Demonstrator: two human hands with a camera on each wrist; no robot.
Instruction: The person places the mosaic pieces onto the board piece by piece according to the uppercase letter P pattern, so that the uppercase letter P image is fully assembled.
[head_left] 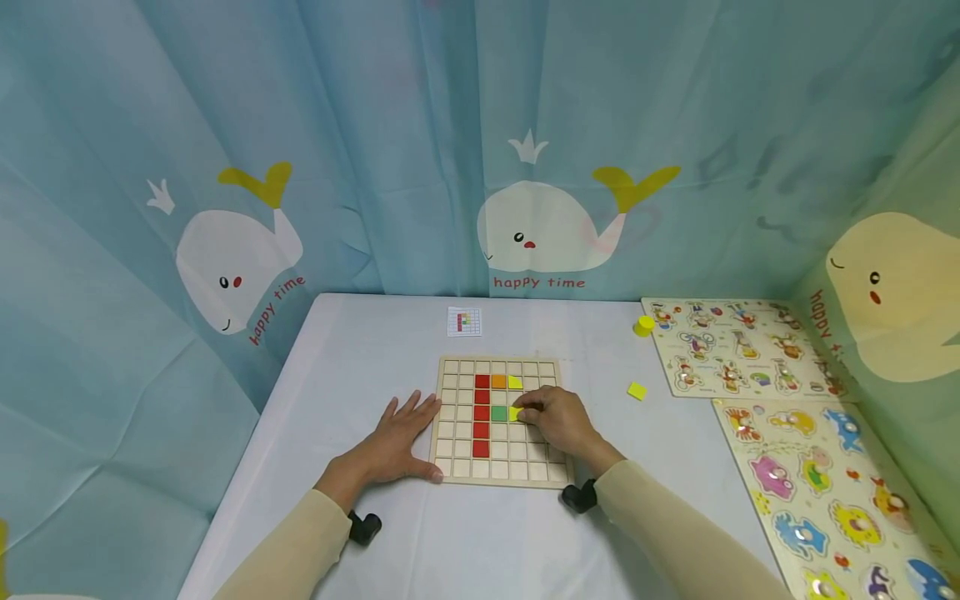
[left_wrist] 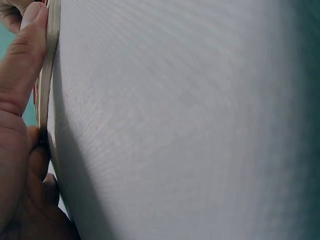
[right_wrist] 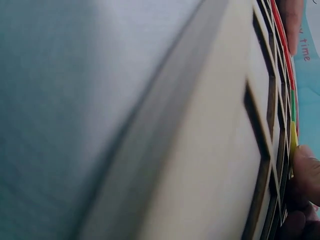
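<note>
A wooden grid board (head_left: 506, 482) lies on the table with a column of several red tiles (head_left: 482, 414). An orange tile (head_left: 498, 382) and a yellow tile (head_left: 514, 382) continue its top row. Further down, a green tile (head_left: 498, 413) adjoins the column. Just right of the green one, my right hand (head_left: 557, 419) pinches another yellow tile (head_left: 513, 413) at its cell; in the right wrist view the thumb (right_wrist: 306, 167) meets that tile's edge. My left hand (head_left: 392, 443) rests spread against the board's left side, thumb (left_wrist: 22, 62) at the near corner.
A small pattern card (head_left: 465, 322) lies behind the board. To the right are a loose yellow tile (head_left: 637, 391) and a yellow cylindrical stack or block (head_left: 643, 326). Two picture puzzle boards (head_left: 678, 306) (head_left: 738, 454) line the table's right side. A whale-print curtain (head_left: 420, 125) hangs behind.
</note>
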